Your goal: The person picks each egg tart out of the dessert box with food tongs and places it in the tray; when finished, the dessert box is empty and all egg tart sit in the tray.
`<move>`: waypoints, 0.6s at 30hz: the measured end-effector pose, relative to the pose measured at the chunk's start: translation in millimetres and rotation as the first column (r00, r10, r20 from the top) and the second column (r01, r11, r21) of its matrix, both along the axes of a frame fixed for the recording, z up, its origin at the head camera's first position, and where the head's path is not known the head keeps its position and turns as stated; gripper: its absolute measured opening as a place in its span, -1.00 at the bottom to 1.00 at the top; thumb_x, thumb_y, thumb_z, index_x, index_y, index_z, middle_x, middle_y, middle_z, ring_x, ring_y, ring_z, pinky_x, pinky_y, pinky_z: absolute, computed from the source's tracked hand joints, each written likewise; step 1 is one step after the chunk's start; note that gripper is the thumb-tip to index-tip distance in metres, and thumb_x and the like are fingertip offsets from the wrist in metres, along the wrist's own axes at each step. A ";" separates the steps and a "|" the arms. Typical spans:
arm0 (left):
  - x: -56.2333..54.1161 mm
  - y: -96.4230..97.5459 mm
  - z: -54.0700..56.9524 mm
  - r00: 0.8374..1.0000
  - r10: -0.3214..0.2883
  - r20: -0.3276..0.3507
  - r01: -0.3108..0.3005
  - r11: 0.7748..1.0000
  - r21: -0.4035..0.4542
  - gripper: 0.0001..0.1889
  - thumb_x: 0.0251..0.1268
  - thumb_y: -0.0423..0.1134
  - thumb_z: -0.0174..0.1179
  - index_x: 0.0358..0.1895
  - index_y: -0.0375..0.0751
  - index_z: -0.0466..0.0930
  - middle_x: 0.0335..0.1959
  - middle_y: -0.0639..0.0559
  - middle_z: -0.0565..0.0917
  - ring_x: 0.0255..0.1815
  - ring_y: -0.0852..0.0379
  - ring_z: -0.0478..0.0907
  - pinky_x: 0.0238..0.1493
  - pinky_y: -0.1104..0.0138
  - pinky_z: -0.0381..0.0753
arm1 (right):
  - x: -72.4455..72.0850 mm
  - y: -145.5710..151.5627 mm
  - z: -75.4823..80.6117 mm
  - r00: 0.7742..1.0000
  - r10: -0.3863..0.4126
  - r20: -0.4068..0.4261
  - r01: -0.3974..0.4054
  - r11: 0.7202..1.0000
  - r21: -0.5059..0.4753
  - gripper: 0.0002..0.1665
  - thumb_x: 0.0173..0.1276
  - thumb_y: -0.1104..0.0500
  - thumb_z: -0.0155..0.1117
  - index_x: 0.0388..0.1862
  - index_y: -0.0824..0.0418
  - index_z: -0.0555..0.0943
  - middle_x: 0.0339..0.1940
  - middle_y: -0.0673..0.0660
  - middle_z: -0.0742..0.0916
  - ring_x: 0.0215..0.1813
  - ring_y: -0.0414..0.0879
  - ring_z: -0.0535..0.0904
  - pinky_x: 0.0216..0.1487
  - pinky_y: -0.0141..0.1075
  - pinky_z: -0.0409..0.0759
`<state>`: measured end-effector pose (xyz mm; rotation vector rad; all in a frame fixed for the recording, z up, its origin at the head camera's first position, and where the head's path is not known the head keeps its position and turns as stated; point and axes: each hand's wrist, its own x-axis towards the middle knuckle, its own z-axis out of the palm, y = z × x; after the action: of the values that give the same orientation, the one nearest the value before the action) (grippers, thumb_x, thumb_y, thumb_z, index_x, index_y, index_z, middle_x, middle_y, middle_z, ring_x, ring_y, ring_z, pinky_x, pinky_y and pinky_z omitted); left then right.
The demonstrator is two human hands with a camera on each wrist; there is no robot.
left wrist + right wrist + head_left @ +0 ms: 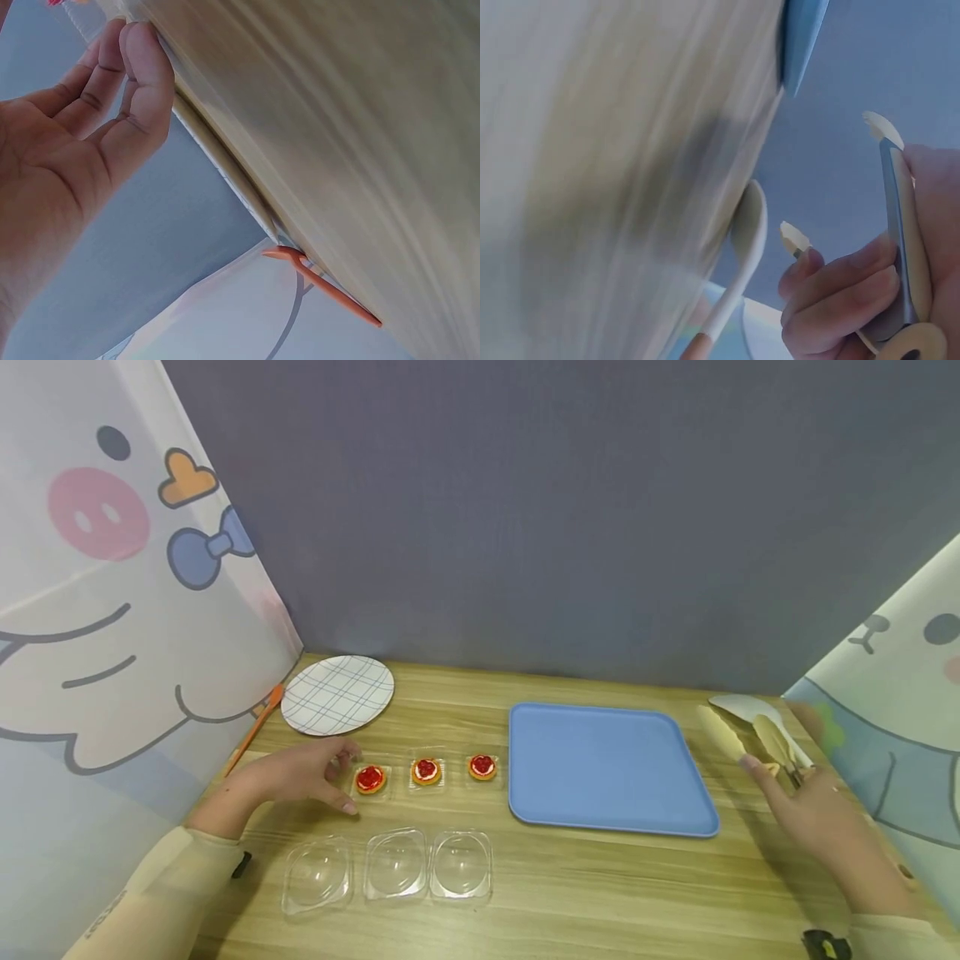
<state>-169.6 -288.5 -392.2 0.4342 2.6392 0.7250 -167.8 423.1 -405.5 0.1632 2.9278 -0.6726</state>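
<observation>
My left hand is at the left edge of a clear plastic container base holding a small tart with red topping. Its thumb and fingers are spread apart, fingertips close to the plastic. Two matching tarts, a middle one and a right one, sit in clear bases in the same row. On the right, my right hand grips metal tongs with cream tips and cream handle panels. The tong tips are spread apart with nothing between them, raised above the table.
Three clear domed lids lie in front of the tarts. A blue tray is right of centre. At the back left are a checked plate and an orange utensil. A white spoon lies behind the tongs. Printed panels flank the table.
</observation>
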 end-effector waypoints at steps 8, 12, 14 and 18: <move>1.3 -0.7 -0.7 1.000 -0.004 -0.011 0.003 1.000 0.000 -0.04 -0.02 0.14 0.69 0.38 -0.32 0.47 0.11 -0.04 0.67 0.08 0.01 0.61 0.14 0.09 0.62 | 2.0 -17.8 10.2 1.000 -0.001 0.006 0.001 0.999 0.053 0.44 0.64 -0.49 -0.34 0.43 0.92 -0.45 0.22 1.08 0.23 0.11 0.93 0.41 -0.25 0.36 0.60; 0.9 -0.8 -1.0 1.000 -0.002 -0.006 0.002 1.000 0.004 -0.04 -0.01 0.14 0.68 0.38 -0.32 0.47 0.13 -0.06 0.66 0.10 -0.01 0.61 0.16 0.08 0.62 | 6.4 -30.1 16.4 0.999 -0.009 -0.030 0.011 0.998 0.064 0.43 0.63 -0.50 -0.29 0.46 0.89 -0.40 0.16 1.05 0.33 0.02 0.87 0.49 -0.30 0.26 0.59; 0.5 -0.8 -1.1 1.000 -0.002 -0.004 0.002 1.000 0.006 -0.05 -0.01 0.14 0.68 0.38 -0.32 0.47 0.14 -0.08 0.66 0.11 -0.01 0.61 0.16 0.07 0.62 | 8.9 -37.5 19.6 0.998 -0.019 -0.057 0.023 0.997 0.070 0.43 0.63 -0.50 -0.25 0.47 0.86 -0.39 0.08 1.01 0.41 -0.05 0.82 0.54 -0.33 0.23 0.57; 0.2 -1.1 -1.2 1.000 -0.002 -0.004 0.002 1.000 0.009 -0.04 0.00 0.13 0.68 0.39 -0.34 0.46 0.16 -0.10 0.65 0.12 -0.03 0.61 0.18 0.04 0.63 | 12.5 -54.8 28.0 0.995 -0.002 -0.098 0.011 0.996 0.090 0.42 0.63 -0.50 -0.24 0.50 0.82 -0.41 -0.18 0.81 0.61 -0.29 0.53 0.68 -0.46 0.08 0.55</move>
<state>-169.5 -289.6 -393.4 0.4420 2.6397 0.7369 -155.4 368.3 -377.6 0.1537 3.0548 -0.5638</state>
